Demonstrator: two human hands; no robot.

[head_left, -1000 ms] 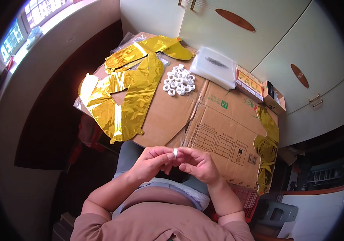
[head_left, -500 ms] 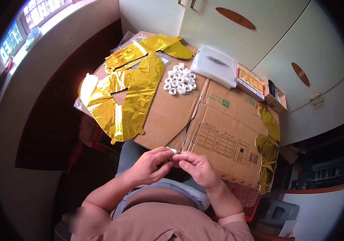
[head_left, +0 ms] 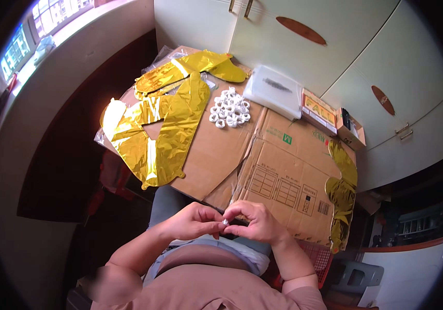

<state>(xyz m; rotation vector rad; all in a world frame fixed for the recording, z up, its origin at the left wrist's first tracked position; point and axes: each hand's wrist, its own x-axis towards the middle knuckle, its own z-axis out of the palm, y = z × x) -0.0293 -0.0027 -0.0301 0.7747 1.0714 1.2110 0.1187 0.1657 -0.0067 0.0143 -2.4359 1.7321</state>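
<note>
Though lower now, hands w/ coil

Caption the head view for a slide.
Bare left hand and right hand hold a small white piece before flat brown cardboard bearing clustered small white rings and shiny gold foil shapes.

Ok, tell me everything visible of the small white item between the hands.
The small white item shows only as a bright bit, its exact shape and material unclear. It sits between the fingertips of the left hand and right hand, partly hidden by them, off the cardboard, on the near side of its edge.
</note>
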